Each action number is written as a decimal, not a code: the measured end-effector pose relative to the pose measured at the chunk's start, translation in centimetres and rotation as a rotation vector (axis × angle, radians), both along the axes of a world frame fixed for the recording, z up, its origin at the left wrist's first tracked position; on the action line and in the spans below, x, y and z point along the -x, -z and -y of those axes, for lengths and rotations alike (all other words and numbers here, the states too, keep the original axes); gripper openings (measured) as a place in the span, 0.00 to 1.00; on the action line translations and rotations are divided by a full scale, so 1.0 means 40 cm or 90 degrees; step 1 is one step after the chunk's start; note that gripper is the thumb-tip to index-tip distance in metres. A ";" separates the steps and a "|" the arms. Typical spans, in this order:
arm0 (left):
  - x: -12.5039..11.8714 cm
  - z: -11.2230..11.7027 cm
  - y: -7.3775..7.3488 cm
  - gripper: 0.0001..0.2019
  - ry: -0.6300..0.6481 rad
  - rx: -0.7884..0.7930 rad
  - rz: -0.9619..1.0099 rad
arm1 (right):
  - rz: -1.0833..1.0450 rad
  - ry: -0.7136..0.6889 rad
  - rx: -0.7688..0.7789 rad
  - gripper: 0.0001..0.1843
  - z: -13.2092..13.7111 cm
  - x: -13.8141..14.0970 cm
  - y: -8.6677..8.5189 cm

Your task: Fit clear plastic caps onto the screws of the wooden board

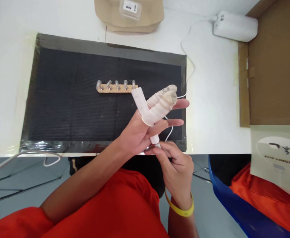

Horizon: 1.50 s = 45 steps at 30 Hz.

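My left hand (pixel 137 135) is wrapped around a white stick-shaped device (pixel 140 100) held at a slant over the mat's right half. Pale, smudged finger cots (pixel 160 107) cover two of its fingers; the other fingertips are bare and stretched out. At the device's lower end, my right hand (pixel 177 165) pinches a small white cable plug (pixel 157 144), partly hidden by the fingers. Whether the plug is fully seated I cannot tell. Just left of the device's upper end lies a wooden strip (pixel 116 89) with several metal pieces, each bearing a clear cap.
A black ribbed mat (pixel 60 99) is taped onto the white table (pixel 209 99). At the back are a brown paper tray (pixel 105 16) with a clear plastic box (pixel 130 10), and a white power bank (pixel 235 26) with a cable. Cardboard (pixel 276 66) stands at the right.
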<state>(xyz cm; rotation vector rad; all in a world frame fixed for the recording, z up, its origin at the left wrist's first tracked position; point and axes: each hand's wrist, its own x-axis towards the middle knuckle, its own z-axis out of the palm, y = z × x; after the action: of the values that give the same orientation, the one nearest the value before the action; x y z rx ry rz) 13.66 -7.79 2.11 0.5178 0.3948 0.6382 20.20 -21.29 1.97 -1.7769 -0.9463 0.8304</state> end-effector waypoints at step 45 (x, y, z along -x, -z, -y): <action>0.007 0.005 -0.022 0.24 0.042 -0.032 0.002 | 0.098 -0.092 -0.038 0.06 -0.025 -0.036 -0.031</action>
<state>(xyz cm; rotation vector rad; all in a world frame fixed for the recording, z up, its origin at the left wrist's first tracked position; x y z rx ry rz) 13.39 -7.98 2.98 0.5758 0.3582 0.5860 21.65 -20.28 3.20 -1.7555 -1.1994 0.7559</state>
